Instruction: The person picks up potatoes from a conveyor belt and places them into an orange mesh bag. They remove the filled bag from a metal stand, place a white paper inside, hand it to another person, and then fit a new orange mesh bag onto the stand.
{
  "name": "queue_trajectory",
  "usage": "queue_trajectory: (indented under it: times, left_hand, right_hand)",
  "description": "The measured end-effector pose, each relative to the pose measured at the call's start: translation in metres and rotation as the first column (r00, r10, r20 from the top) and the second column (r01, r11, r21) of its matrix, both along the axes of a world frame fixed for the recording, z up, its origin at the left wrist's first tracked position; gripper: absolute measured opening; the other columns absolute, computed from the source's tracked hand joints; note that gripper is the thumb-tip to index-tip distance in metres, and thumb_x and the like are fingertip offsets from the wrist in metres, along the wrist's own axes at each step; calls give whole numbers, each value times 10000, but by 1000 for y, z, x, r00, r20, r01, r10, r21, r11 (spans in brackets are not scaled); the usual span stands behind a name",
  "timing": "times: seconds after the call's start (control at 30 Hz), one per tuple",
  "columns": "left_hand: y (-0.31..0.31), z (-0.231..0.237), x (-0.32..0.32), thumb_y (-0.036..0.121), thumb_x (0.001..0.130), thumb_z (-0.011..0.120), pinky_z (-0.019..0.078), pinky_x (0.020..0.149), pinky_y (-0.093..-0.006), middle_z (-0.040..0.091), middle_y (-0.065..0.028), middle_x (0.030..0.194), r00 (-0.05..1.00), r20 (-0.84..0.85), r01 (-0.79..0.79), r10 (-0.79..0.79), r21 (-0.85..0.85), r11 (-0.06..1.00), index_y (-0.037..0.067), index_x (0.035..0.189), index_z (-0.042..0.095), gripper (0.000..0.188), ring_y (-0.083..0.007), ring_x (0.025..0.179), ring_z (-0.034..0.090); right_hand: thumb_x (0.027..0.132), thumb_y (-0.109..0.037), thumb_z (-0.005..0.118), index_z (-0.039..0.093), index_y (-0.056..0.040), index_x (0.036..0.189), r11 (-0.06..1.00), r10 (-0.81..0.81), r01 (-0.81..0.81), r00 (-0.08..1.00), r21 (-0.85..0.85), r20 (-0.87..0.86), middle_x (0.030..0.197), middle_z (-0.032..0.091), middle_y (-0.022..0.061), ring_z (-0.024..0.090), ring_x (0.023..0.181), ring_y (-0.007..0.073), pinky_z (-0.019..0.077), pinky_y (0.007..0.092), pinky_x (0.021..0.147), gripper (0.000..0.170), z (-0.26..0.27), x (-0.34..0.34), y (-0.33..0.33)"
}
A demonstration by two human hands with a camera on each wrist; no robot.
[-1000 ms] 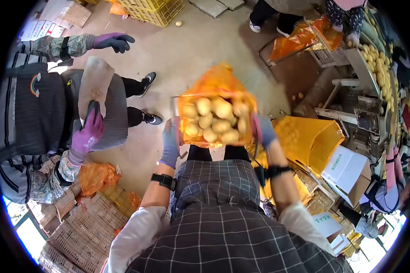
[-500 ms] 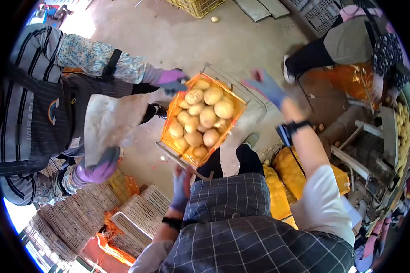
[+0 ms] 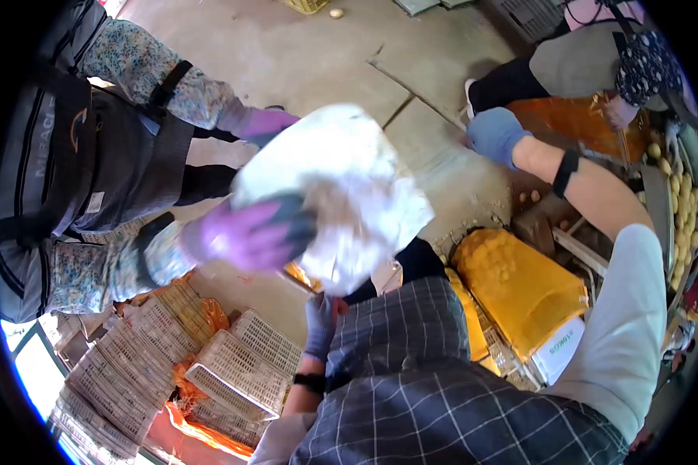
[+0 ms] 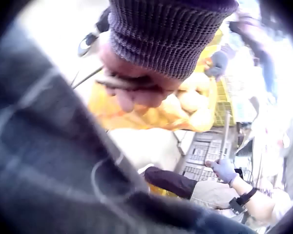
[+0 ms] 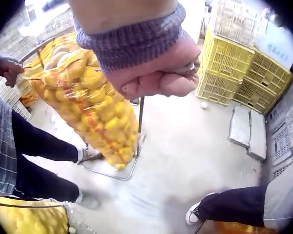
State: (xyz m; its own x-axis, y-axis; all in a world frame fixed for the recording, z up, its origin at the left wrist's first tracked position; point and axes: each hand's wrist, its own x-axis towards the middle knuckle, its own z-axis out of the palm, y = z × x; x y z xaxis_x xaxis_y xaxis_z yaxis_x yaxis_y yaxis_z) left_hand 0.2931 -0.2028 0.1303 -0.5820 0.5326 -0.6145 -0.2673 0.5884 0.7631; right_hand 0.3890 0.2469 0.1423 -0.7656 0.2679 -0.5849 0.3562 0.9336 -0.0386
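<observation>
Right wrist, potato sack [image 5: 95, 109], left of right hand [image 5: 158, 80]

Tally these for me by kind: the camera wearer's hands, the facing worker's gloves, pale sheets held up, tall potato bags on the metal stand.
Wearer's hands: 2 (left hand, right hand)
Facing worker's gloves: 2
Pale sheet: 1
Tall potato bag: 1
Total: 6

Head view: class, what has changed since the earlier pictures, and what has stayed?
The pale sheet has swung right over the potato bag, hiding most of it. The right hand, first at the bag, has let go, moved out rightward and grips a metal rod. The left hand stays at the bag's frame; the loose potato lies on the floor as before.
</observation>
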Motion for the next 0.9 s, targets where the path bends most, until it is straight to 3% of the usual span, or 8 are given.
queue_trajectory:
  times: [0.13,0.27,0.33,0.37,0.4,0.47,0.73,0.9]
  left_hand:
    - [3,3,14,398,865,498,384,464,-288,495,-70,452,994,32,-90,100,-226,970,18,493,492,532,-143,451,495]
    - [0,20,0,358,869,484,421,472,-345,526,-119,515,951,-135,181,-277,-484,856,-7,765,574,390,-235,464,518]
    - [-56,-3,25,340,873,470,435,477,-381,548,-145,563,771,-262,227,-580,-739,634,-12,954,568,374,-285,481,528]
    - [-64,0,12,326,878,447,440,488,-419,573,-169,638,652,-435,381,-621,-520,764,14,1159,462,420,-322,520,544]
    - [-55,8,1,364,875,454,439,478,-392,553,-143,567,422,-541,495,-727,-534,685,30,1001,560,372,-297,511,553]
    - [18,43,-16,392,870,466,437,468,-345,540,-109,506,966,-21,214,-258,-499,840,31,801,592,389,-242,497,565]
    - [-24,9,0,415,876,418,451,569,-323,583,-114,555,989,25,144,-144,-363,920,-2,710,544,467,-212,562,592]
    - [-28,3,8,412,883,377,457,590,-335,582,-135,568,979,40,202,-200,-334,921,-12,751,532,471,-233,583,597]
  right_hand:
    - [737,-152,560,665,-79,737,968,142,-131,989,212,-35,736,647,120,638,672,270,499,377,562,128,14,0,-49]
    - [723,-133,559,670,-95,779,970,39,-47,998,240,40,703,645,113,641,665,264,492,380,529,131,7,-5,-41]
    - [734,-138,547,669,-91,776,964,-30,21,999,264,29,701,644,110,642,672,262,490,388,526,138,11,-20,-49]
    - [774,-220,508,666,-75,762,978,30,-24,999,206,-23,703,640,110,634,675,275,486,392,546,215,-4,-29,-49]
    - [786,-256,490,662,-70,747,987,-16,22,999,158,-40,699,634,117,627,667,285,483,395,555,256,-5,-38,-48]
    - [812,-329,454,654,-60,716,987,-112,123,988,108,-103,690,624,132,613,652,306,478,403,573,348,-1,-62,-30]
    - [824,-470,422,632,-60,757,823,-563,458,736,-337,-376,697,602,189,581,685,360,456,419,644,465,-62,-51,-30]
    - [812,-453,452,641,-88,805,867,-493,425,812,-261,-314,749,616,163,582,713,356,457,411,668,410,-59,-47,-14]
